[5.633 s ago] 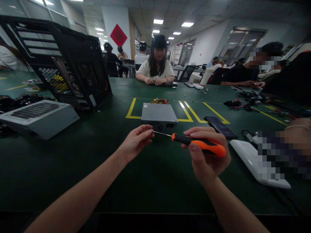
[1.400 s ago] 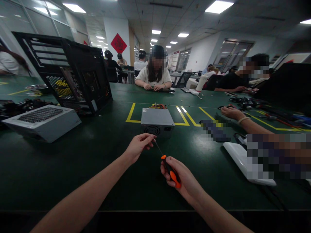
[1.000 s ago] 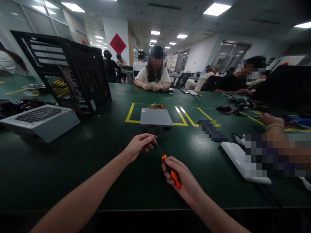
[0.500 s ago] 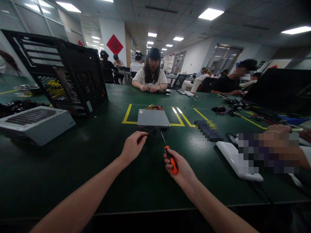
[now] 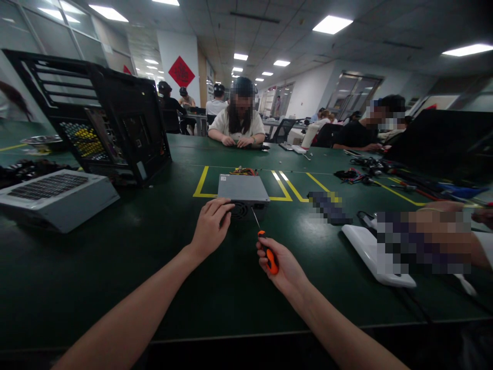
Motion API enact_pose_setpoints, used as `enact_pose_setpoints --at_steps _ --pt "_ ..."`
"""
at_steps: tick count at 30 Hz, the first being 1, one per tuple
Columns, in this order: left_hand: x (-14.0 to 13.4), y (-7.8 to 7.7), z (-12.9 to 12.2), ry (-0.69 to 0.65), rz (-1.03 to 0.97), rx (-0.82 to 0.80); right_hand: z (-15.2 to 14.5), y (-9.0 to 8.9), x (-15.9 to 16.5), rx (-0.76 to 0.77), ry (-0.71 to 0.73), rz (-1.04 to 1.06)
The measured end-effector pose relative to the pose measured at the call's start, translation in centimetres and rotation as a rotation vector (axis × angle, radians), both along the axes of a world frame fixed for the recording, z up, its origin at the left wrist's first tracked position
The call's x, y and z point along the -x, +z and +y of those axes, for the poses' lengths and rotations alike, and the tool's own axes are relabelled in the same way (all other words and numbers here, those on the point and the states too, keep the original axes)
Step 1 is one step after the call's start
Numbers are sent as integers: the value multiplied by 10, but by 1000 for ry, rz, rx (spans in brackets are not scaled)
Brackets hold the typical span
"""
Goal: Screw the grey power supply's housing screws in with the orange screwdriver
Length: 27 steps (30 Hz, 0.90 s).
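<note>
A grey power supply unit (image 5: 243,187) lies on the green table in front of me, its fan grille and power socket facing me. Coloured cables (image 5: 245,171) come out at its far side. My left hand (image 5: 210,226) is at the unit's front left corner, fingers stretched towards the fan grille and thumb apart below them. In my right hand (image 5: 283,264) is a screwdriver (image 5: 271,261) with an orange and black handle. Its thin shaft points up at the unit's front face, between fan and socket. Whether the tip touches a screw is too small to tell.
Another power supply (image 5: 57,198) and a black computer case (image 5: 111,123) stand on the left. To the right are a white power strip (image 5: 375,256), a co-worker's blurred hand (image 5: 442,226) and loose cables (image 5: 370,172). A person (image 5: 239,118) sits opposite. Yellow tape (image 5: 288,187) marks the table.
My left hand has shifted from a near-pinch by the fan to stretched fingers at the unit's left corner. The screwdriver tip has moved slightly left and up, away from the socket.
</note>
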State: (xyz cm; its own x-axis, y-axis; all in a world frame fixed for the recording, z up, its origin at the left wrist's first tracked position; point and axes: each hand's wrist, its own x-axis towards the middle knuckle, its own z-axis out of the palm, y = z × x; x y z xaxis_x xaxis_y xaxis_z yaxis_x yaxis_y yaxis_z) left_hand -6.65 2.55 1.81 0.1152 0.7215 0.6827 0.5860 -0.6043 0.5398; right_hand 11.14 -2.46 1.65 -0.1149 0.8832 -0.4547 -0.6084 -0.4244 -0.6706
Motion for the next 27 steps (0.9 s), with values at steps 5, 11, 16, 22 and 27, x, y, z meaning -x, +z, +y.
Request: enact_pose_setpoints --at_steps 5,11,16,22,27 --pt "-1 -4 4 89 325 -118 -1 -1 -1 13 -23 9" --pt "-4 -1 2 179 518 -134 -3 -1 1 -38 -38 16" --pt "-6 3 -2 215 550 -109 -6 -1 0 -50 -62 -19" --pt "-6 6 -5 223 574 -95 -8 3 2 16 65 -12" --pt "-3 8 -9 232 577 -74 -9 1 3 -11 86 19"
